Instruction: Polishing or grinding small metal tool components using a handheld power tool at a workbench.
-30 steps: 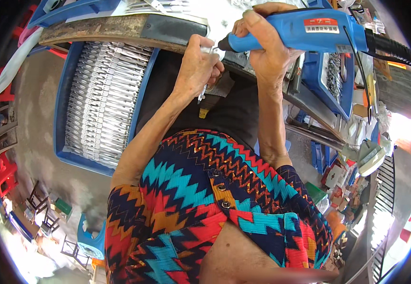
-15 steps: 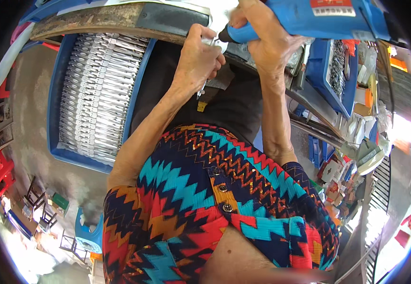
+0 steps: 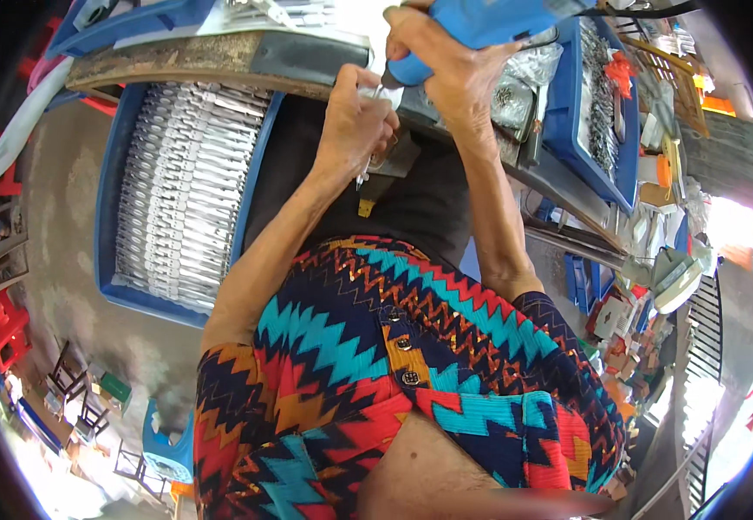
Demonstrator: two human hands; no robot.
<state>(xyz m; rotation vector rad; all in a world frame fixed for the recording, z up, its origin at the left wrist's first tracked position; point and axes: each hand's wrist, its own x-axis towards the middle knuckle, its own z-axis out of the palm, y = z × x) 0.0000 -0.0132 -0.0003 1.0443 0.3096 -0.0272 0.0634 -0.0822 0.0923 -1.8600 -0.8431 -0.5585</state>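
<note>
My right hand is wrapped round a blue power tool, seemingly an electric screwdriver, partly cut off by the upper edge. Its dark tip points down-left at my left hand. The left fingers are curled in a pinch at the bench edge, on a slim metal part whose lower end shows below the hand. Fingers hide most of that part, so I cannot tell whether the tip touches it. Left of my lap, a blue crate holds tightly packed rows of slim silvery metal parts.
The worn workbench runs across the top. On its right stand a blue bin of small metal pieces and a clear plastic bag. A blue stool and red stools stand on the floor at left.
My right hand has brought the power tool left and tilted its back end upward. The left hand stays at the bench edge, its pinch little changed. The whole view has shifted slightly.
</note>
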